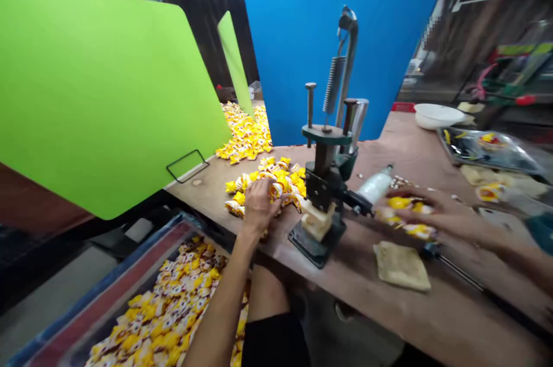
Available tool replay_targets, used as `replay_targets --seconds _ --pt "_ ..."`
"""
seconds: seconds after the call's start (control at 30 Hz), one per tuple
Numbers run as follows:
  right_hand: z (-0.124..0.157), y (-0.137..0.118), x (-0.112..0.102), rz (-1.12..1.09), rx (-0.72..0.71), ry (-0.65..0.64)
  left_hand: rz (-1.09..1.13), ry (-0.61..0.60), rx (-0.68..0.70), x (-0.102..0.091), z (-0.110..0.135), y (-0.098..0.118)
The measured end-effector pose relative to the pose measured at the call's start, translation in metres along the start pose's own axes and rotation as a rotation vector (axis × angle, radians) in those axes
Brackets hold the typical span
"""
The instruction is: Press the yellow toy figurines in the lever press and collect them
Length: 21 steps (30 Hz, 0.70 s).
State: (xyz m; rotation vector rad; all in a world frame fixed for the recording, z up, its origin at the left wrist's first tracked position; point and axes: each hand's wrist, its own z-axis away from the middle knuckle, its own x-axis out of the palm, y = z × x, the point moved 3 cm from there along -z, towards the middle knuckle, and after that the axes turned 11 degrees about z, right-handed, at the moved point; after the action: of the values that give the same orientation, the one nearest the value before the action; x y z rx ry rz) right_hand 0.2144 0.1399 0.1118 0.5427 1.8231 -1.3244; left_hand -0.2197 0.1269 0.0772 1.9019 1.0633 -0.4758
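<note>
Work area: a plywood table (436,309) stands before a green panel (95,96) and a blue panel (298,50).

**Left hand.** My left hand (259,208) rests on a heap of yellow-and-white wrappers (268,191), which lies under and ahead of the palm. The fingers curve down into the heap. I cannot tell whether they grasp any wrappers.

**Right hand.** My right hand (436,211) lies open, its fingers extended and not clenched, over a loose group of wrappers (415,231) beneath the palm. A pale cloth pad (401,266) lies just below this hand, and a dark-handled rod (458,266) lies near the wrist.

**Between the hands.** A dark metal hand press (326,168) stands on the table, with a cream block (317,220) against its base and a white-sleeved lever (375,185) pointing toward my right hand.

**Handling.** The wrappers appear thin, stiff-curled and very light. Their glossy film is likely to slip, so take each by its folded edge with a fingertip pinch. The heavy-looking press is best kept clear of the hands.

**Reserve stock.** A bin (123,260) of more wrappers sits below and left of my left hand.
</note>
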Motion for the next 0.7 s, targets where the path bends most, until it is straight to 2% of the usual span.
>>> replay_targets --seconds 0.07,0.13,0.2,0.27,0.3,0.37,0.43,0.47,0.53,0.6,0.63,0.7 --pt "0.007 -0.014 0.017 0.020 -0.167 -0.130 -0.021 -0.078 0.068 0.008 0.009 0.009" --pt "0.000 -0.023 0.035 0.107 -0.315 -0.225 -0.010 -0.101 0.060 0.013 0.014 0.013" --pt "-0.014 -0.023 0.048 0.191 -0.336 -0.262 0.043 -0.108 0.062 0.012 0.017 0.016" --pt "-0.026 -0.018 0.051 0.227 -0.316 -0.289 0.153 -0.082 0.094 0.006 0.025 0.023" --pt "-0.028 -0.016 0.049 0.240 -0.308 -0.283 0.216 -0.032 0.104 0.001 0.034 0.028" --pt "-0.025 -0.015 0.038 0.269 -0.292 -0.222 0.358 0.146 0.058 -0.009 0.060 0.044" --pt "-0.010 -0.022 0.026 0.288 -0.270 -0.129 0.547 0.316 -0.085 -0.010 0.097 0.066" --pt "0.001 -0.029 0.023 0.262 -0.261 -0.085 0.664 0.325 -0.159 -0.005 0.116 0.080" --pt "0.028 -0.049 0.025 0.103 -0.249 -0.003 0.944 0.133 -0.257 0.016 0.149 0.114" --pt "0.055 -0.071 0.042 -0.124 -0.197 0.061 1.220 -0.049 -0.324 0.038 0.174 0.146" --pt "0.066 -0.081 0.055 -0.215 -0.155 0.089 1.321 -0.080 -0.357 0.047 0.184 0.158" --pt "0.081 -0.096 0.083 -0.290 -0.077 0.127 1.410 -0.030 -0.427 0.057 0.197 0.168"
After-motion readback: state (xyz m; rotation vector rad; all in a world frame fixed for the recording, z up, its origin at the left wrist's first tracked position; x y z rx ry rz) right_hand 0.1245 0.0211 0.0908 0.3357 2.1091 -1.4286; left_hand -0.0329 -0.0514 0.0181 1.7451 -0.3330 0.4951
